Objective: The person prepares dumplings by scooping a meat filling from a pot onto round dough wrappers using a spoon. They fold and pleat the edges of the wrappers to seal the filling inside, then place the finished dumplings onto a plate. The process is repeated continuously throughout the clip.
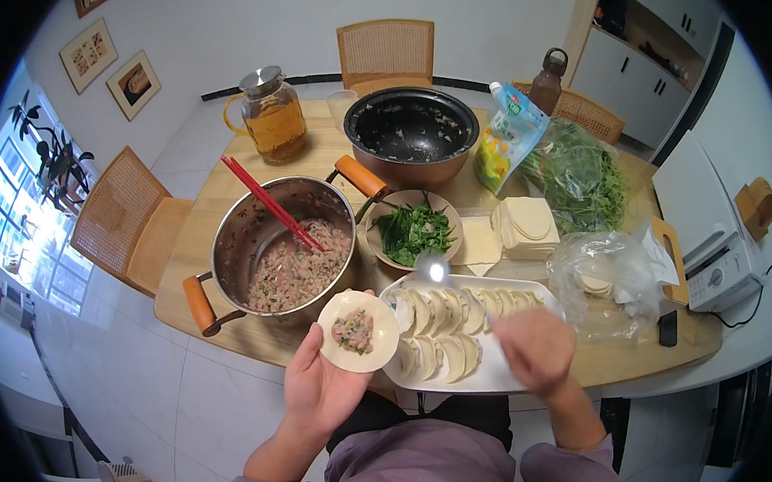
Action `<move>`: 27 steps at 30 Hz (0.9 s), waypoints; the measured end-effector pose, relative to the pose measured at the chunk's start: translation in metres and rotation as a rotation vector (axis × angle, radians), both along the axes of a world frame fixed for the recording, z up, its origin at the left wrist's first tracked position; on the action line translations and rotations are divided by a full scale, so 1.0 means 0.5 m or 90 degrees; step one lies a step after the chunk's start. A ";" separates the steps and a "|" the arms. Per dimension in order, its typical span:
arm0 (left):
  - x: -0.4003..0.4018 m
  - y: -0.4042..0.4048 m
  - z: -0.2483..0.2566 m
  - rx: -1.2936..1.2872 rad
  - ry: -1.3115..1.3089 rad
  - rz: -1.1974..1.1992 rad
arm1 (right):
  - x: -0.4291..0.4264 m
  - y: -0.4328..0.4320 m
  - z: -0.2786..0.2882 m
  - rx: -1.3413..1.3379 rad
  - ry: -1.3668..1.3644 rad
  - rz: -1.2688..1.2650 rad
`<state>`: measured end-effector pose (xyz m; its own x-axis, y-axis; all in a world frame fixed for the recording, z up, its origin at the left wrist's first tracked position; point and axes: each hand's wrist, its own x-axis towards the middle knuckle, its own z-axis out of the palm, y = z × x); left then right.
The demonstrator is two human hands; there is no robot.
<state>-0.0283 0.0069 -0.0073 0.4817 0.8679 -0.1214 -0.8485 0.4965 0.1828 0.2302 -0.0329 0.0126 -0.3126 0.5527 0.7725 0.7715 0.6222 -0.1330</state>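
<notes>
On my left hand (327,390) lies a round dough wrapper (384,324) with a mound of meat filling (354,332) in its middle, my thumb at its edge. My right hand (538,350), blurred, is closed over the right part of a white tray (510,380); it holds what looks like a metal spoon (434,269), its shiny bowl near the greens. Rows of folded dumplings (455,358) lie in the tray. Behind my left hand stands a steel pot (216,250) of minced filling (298,272), with red chopsticks (272,201) leaning in it.
Behind the tray are a bowl of chopped greens (416,233) and stacked wrappers (526,230). Farther back stand a black-lined pot (411,126), a tea pitcher (274,118), a blue pouch (508,139) and bagged leafy greens (575,176). A plastic bag (605,281) lies at right.
</notes>
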 end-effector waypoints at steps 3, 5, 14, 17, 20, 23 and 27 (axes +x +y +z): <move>0.001 -0.003 0.004 0.005 0.011 0.000 | 0.020 0.089 -0.003 -0.098 0.059 -0.076; 0.002 -0.008 0.006 -0.003 0.007 -0.001 | 0.030 0.133 -0.031 -0.143 0.034 -0.077; -0.005 -0.017 0.003 0.027 -0.011 -0.022 | 0.048 0.177 -0.066 -0.197 -0.052 -0.108; 0.001 -0.018 0.003 0.042 -0.035 -0.016 | 0.006 0.139 -0.024 -0.137 -0.033 -0.047; 0.021 -0.021 0.010 0.071 -0.030 0.005 | -0.073 0.062 -0.002 -0.091 -0.030 0.105; 0.037 -0.029 0.010 0.132 -0.023 0.017 | -0.144 0.025 0.024 -0.095 -0.015 0.175; 0.051 -0.043 0.004 0.208 0.019 0.056 | -0.181 0.030 0.030 -0.076 -0.065 0.131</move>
